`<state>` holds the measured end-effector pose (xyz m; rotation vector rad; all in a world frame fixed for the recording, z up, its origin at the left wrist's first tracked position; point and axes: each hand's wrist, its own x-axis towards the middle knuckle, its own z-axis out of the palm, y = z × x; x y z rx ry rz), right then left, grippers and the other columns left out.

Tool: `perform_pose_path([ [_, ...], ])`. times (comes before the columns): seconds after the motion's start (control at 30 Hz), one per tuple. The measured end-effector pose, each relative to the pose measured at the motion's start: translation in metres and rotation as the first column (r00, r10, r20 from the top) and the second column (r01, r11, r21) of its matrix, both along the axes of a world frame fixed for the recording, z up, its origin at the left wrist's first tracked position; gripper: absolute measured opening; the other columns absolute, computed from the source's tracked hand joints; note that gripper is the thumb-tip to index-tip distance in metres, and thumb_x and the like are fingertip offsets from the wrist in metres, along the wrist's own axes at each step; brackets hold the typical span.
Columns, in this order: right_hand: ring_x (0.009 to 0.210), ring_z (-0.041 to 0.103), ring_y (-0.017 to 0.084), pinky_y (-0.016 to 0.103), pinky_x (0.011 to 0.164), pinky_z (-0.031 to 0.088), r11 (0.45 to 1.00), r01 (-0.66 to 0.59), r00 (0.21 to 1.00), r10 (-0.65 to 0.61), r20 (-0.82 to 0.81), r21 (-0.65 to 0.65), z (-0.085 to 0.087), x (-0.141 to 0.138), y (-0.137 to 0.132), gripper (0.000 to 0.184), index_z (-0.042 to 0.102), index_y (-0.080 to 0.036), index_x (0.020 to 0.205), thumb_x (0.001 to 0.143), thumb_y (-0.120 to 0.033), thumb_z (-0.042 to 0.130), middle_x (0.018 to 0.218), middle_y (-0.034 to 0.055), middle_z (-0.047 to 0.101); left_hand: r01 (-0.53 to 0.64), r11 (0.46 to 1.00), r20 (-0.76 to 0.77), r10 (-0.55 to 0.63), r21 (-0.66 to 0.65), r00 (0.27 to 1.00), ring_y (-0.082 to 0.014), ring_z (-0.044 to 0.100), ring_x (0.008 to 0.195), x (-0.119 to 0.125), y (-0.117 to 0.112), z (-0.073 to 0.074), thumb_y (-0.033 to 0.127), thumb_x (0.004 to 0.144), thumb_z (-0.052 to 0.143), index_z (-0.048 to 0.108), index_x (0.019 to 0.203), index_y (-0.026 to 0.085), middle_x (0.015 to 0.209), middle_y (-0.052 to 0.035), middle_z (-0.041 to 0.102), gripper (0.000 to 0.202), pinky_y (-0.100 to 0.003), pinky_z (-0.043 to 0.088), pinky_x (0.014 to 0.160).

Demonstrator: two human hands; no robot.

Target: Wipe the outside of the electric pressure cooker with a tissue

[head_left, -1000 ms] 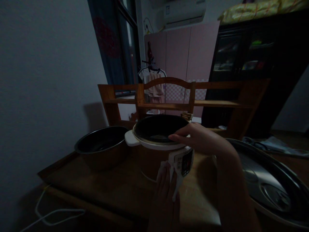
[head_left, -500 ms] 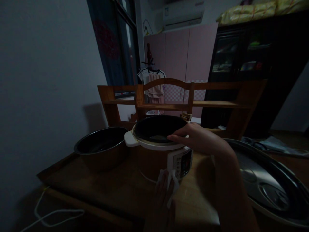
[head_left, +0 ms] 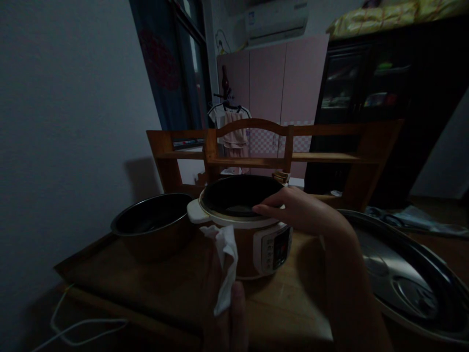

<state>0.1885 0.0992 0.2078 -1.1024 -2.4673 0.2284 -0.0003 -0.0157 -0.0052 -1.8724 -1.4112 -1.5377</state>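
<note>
An electric pressure cooker [head_left: 245,248] stands upright on the wooden desk with its top uncovered and its button panel [head_left: 273,248] facing front right. My right hand [head_left: 298,209] is closed over the cooker's right rim, the thumb side reaching over the dark opening; the handle under it is hidden. In front of the cooker's left side, my left hand [head_left: 220,313] holds a crumpled white tissue [head_left: 227,256] between its fingers. The tissue's upper end is close to the cooker wall; whether they touch I cannot tell. A dark-lined inner pot [head_left: 126,232] sits left of the cooker.
A large round lid [head_left: 384,274] lies inner side up at the right. A wooden shelf rack [head_left: 252,161] rises behind the cooker. A white cord [head_left: 91,321] hangs at the desk's front left, and the wall [head_left: 73,146] borders the left side.
My left hand has moved left and up with the tissue, away from the area below the button panel to the cooker's left front. My right hand stays on the rim.
</note>
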Motion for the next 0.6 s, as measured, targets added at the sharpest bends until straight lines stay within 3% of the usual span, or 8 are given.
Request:
perform_pose_path([
  [0.03,0.054,0.038,0.008,0.024,0.050,0.024,1.000,-0.004,1.000,0.004,0.000,0.001,0.000,0.000,0.000,0.055,0.069,-0.015,0.069,0.095,-0.057,0.044,0.057,-0.0042,0.045,-0.001,1.000,-0.039,0.001,-0.003,0.999,-0.0262,0.009,0.147,0.007,0.009,0.017,-0.002,0.085,0.050,0.022,0.151,0.033,0.161,0.0019,0.018,0.080,-0.049,0.033,0.119],
  [0.1,0.054,0.037,0.008,0.025,0.050,0.024,1.000,-0.005,1.000,0.005,0.000,0.006,0.000,0.000,0.000,0.055,0.068,-0.015,0.068,0.095,-0.056,0.044,0.056,-0.0043,0.044,0.099,0.989,-0.102,-0.110,-0.110,0.989,-0.0241,0.007,0.149,0.019,0.029,0.043,0.007,0.090,0.048,0.013,0.153,0.030,0.162,-0.0002,0.015,0.076,-0.048,0.030,0.120],
  [0.17,0.054,0.035,0.008,0.025,0.051,0.023,1.000,-0.005,1.000,0.005,-0.002,0.012,0.000,0.000,0.000,0.055,0.067,-0.014,0.067,0.095,-0.056,0.045,0.056,-0.0044,0.043,0.115,0.978,-0.146,-0.141,-0.176,0.979,-0.0254,0.005,0.149,0.025,0.044,0.054,0.011,0.093,0.043,0.014,0.154,0.023,0.163,-0.0050,0.011,0.068,-0.049,0.028,0.120],
  [0.3,0.054,0.034,0.008,0.025,0.051,0.023,1.000,-0.009,1.000,0.009,0.003,0.020,0.000,-0.001,0.000,0.055,0.067,-0.014,0.068,0.095,-0.056,0.044,0.056,-0.0043,0.042,0.100,0.966,-0.195,-0.148,-0.237,0.970,-0.0263,0.001,0.150,0.027,0.055,0.039,0.013,0.094,0.037,0.010,0.154,0.020,0.164,-0.0078,0.009,0.066,-0.053,0.025,0.119],
  [0.47,0.055,0.034,0.009,0.026,0.051,0.023,1.000,-0.010,1.000,0.010,0.005,-0.006,0.001,0.000,0.000,0.056,0.068,-0.014,0.069,0.095,-0.057,0.043,0.058,-0.0037,0.043,0.126,0.954,-0.209,-0.187,-0.274,0.960,-0.0293,0.001,0.150,0.025,0.049,0.010,0.012,0.093,0.041,0.008,0.154,0.021,0.164,-0.0112,0.008,0.070,-0.055,0.029,0.117],
  [0.6,0.055,0.034,0.009,0.026,0.052,0.024,1.000,-0.002,1.000,0.002,0.004,-0.019,0.001,-0.001,0.000,0.057,0.065,-0.014,0.066,0.094,-0.059,0.044,0.058,-0.0034,0.043,0.139,0.955,-0.172,-0.188,-0.264,0.967,-0.0293,0.006,0.150,0.028,0.045,-0.001,0.010,0.092,0.038,0.009,0.154,0.024,0.164,-0.0095,0.011,0.070,-0.055,0.033,0.115],
])
